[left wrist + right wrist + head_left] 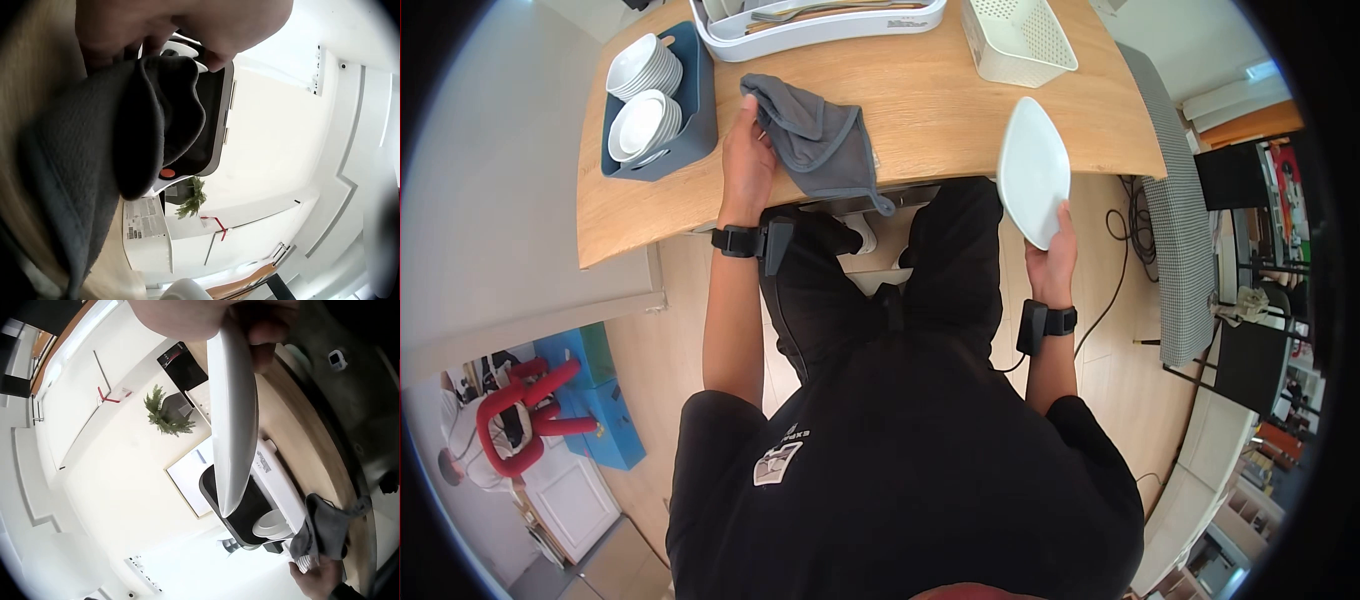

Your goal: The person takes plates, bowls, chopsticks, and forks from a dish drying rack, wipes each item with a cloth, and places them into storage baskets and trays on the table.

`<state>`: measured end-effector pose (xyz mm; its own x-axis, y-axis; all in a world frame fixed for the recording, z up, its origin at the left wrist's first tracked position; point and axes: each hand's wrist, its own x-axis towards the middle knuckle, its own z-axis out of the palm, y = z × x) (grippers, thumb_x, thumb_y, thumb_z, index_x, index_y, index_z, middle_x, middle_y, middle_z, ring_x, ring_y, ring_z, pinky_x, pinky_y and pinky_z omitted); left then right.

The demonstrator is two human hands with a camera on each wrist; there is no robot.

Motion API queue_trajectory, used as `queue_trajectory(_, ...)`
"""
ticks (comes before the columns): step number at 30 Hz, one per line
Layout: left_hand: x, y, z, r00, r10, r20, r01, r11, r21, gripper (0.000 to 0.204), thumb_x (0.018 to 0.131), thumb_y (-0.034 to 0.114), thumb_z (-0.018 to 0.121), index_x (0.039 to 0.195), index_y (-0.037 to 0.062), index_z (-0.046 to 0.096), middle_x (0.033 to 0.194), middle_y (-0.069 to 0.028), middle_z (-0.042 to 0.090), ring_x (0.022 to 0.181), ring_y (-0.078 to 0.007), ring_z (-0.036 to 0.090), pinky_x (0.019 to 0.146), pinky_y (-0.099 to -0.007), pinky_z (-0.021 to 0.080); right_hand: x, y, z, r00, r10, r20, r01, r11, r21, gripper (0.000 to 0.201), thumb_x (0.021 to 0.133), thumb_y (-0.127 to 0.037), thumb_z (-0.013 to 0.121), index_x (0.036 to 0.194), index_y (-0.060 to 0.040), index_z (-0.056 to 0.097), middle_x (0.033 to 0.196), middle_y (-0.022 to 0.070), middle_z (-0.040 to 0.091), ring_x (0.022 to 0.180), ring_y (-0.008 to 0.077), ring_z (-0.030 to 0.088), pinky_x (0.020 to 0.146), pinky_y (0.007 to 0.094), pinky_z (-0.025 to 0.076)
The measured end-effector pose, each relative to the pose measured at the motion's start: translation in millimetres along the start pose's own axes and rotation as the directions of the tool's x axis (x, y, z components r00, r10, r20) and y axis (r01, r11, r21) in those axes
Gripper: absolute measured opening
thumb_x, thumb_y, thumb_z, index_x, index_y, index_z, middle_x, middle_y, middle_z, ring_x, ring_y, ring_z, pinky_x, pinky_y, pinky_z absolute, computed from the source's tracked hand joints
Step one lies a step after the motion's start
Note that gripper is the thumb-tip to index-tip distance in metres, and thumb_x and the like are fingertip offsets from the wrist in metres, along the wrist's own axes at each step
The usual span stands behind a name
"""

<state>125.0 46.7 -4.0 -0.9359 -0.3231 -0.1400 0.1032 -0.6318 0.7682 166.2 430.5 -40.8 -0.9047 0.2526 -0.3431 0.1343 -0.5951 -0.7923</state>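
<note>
My left hand [748, 165] grips the left edge of a grey cloth [815, 135]. The cloth lies folded over itself on the wooden table, and its looped corner hangs past the front edge. Close up in the left wrist view, the cloth [81, 144] bunches below my fingers. My right hand [1052, 262] pinches the near end of a white dish [1034, 175] between thumb and fingers. The dish is tilted up at the table's front right edge; the right wrist view shows the dish [232, 419] nearly side-on.
A blue-grey bin [690, 100] at the left holds stacked white bowls [645, 70]. At the back stands a white rack [830, 35] with utensils in it. A perforated cream basket [1020, 70] is at the back right. Cables [1135, 225] lie on the floor to the right.
</note>
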Motion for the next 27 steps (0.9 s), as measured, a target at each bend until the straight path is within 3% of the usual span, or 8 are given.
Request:
queue_trajectory(2, -4, 4, -8, 1.000, 0.009, -0.003, -0.008, 0.952, 0.306, 0.034, 0.093, 0.014, 0.066, 0.122, -0.0025, 0.058, 0.115, -0.0082, 0.065, 0.099, -0.0147, 0.063, 0.083, -0.0260, 0.051, 3, -8, 0, 1.000, -0.019, -0.024, 0.019, 1.000, -0.002, 0.035, 0.101, -0.030, 0.052, 0.127, -0.0063, 0.054, 0.116, 0.0042, 0.066, 0.099, 0.0139, 0.066, 0.077, 0.0271, 0.054)
queue_trajectory(6, -3, -5, -19, 0.986, 0.166, 0.032, -0.161, 0.866, 0.474, 0.045, 0.089, 0.008, 0.070, 0.128, -0.0072, 0.054, 0.118, -0.0126, 0.065, 0.101, -0.0150, 0.064, 0.085, -0.0257, 0.051, 13, -32, 7, 0.995, -0.074, -0.066, 0.074, 0.997, -0.004, 0.032, 0.101, -0.030, 0.053, 0.122, -0.0070, 0.056, 0.107, 0.0024, 0.068, 0.088, 0.0115, 0.067, 0.066, 0.0248, 0.054)
queue_trajectory(8, -6, -11, -18, 0.943, 0.322, 0.082, -0.296, 0.702, 0.647, 0.050, 0.088, 0.003, 0.069, 0.131, -0.0109, 0.050, 0.119, -0.0170, 0.064, 0.099, -0.0166, 0.065, 0.085, -0.0259, 0.053, 17, -47, 15, 0.992, -0.112, -0.049, 0.112, 0.994, -0.016, 0.031, 0.100, -0.030, 0.054, 0.120, -0.0069, 0.056, 0.104, 0.0020, 0.068, 0.084, 0.0108, 0.067, 0.063, 0.0239, 0.054)
queue_trajectory(14, -11, -21, -24, 0.920, 0.374, 0.116, -0.363, 0.703, 0.611, 0.051, 0.088, 0.005, 0.071, 0.131, -0.0125, 0.049, 0.116, -0.0180, 0.064, 0.098, -0.0175, 0.066, 0.082, -0.0262, 0.054, 62, -108, 41, 0.964, -0.254, 0.080, 0.262, 0.959, -0.109, 0.030, 0.099, -0.029, 0.057, 0.117, -0.0049, 0.057, 0.102, 0.0037, 0.068, 0.082, 0.0103, 0.067, 0.061, 0.0232, 0.055)
queue_trajectory(16, -14, -23, -26, 0.913, 0.388, 0.127, -0.382, 0.704, 0.598, 0.052, 0.087, 0.006, 0.071, 0.131, -0.0126, 0.049, 0.115, -0.0181, 0.064, 0.098, -0.0175, 0.066, 0.081, -0.0261, 0.054, 83, -132, 49, 0.959, -0.228, 0.170, 0.270, 0.919, -0.289, 0.044, 0.101, -0.034, 0.052, 0.133, -0.0049, 0.050, 0.119, 0.0046, 0.062, 0.100, 0.0140, 0.060, 0.079, 0.0302, 0.048)
queue_trajectory(22, -13, -22, -29, 0.904, 0.411, 0.117, -0.380, 0.648, 0.660, 0.053, 0.086, 0.008, 0.073, 0.128, -0.0130, 0.051, 0.113, -0.0192, 0.066, 0.094, -0.0176, 0.066, 0.079, -0.0269, 0.055, 146, -165, 100, 0.919, -0.289, 0.266, 0.389, 0.770, -0.505, 0.045, 0.097, -0.035, 0.059, 0.128, -0.0031, 0.055, 0.111, 0.0066, 0.066, 0.089, 0.0162, 0.064, 0.071, 0.0263, 0.048)
queue_trajectory(24, -13, -24, -29, 0.894, 0.428, 0.131, -0.405, 0.650, 0.643, 0.053, 0.085, 0.010, 0.074, 0.127, -0.0131, 0.052, 0.111, -0.0191, 0.067, 0.091, -0.0171, 0.066, 0.077, -0.0273, 0.055, 165, -168, 115, 0.921, -0.314, 0.232, 0.390, 0.715, -0.581, 0.034, 0.095, -0.037, 0.062, 0.110, -0.0058, 0.062, 0.083, 0.0035, 0.067, 0.068, 0.0101, 0.061, 0.062, 0.0212, 0.050)
queue_trajectory(27, -14, -22, -28, 0.890, 0.438, 0.123, -0.400, 0.627, 0.669, 0.053, 0.085, 0.010, 0.075, 0.127, -0.0123, 0.053, 0.110, -0.0182, 0.068, 0.089, -0.0161, 0.066, 0.077, -0.0270, 0.054, 192, -167, 131, 0.925, -0.312, 0.216, 0.373, 0.636, -0.675, 0.037, 0.092, -0.040, 0.066, 0.106, -0.0057, 0.064, 0.078, 0.0018, 0.066, 0.065, 0.0089, 0.062, 0.055, 0.0206, 0.047)
